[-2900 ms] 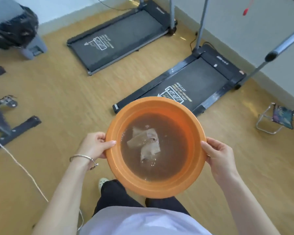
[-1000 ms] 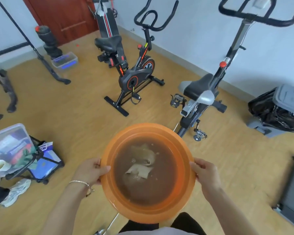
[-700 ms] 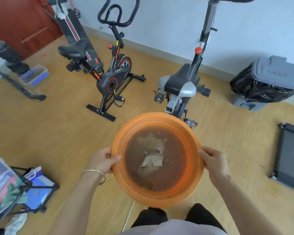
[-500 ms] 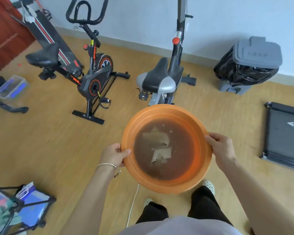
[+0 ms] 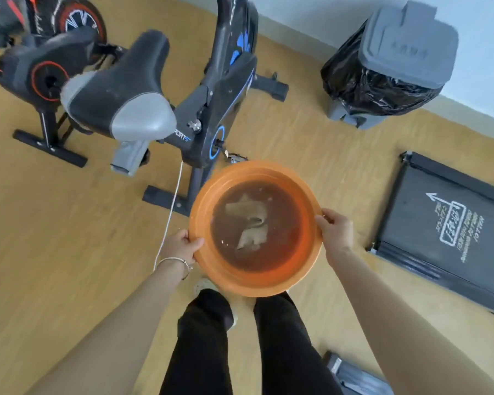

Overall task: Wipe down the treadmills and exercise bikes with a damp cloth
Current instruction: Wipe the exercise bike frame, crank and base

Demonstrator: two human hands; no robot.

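An orange basin (image 5: 203, 260) full of brownish water hangs low over the floor in front of my legs. A crumpled cloth (image 5: 251, 223) lies under the water in it. My left hand (image 5: 183, 246) grips the basin's left rim, thumb over the edge. My right hand (image 5: 335, 232) grips the right rim. Just beyond the basin stands an exercise bike (image 5: 220, 89) with a black and grey saddle (image 5: 117, 89). A second bike (image 5: 40, 69) with red trim is at the upper left. A treadmill deck (image 5: 451, 229) lies on the floor to the right.
A grey bin with a black bag (image 5: 388, 61) stands by the wall at the upper right. A white cord (image 5: 171, 206) runs across the wooden floor from the near bike toward my feet. Part of another machine (image 5: 351, 374) shows at the bottom right.
I have stepped closer to the near bike and the view has tilted down. The basin is now lower and nearer the bike's base. Both hands keep their grip on the rim.
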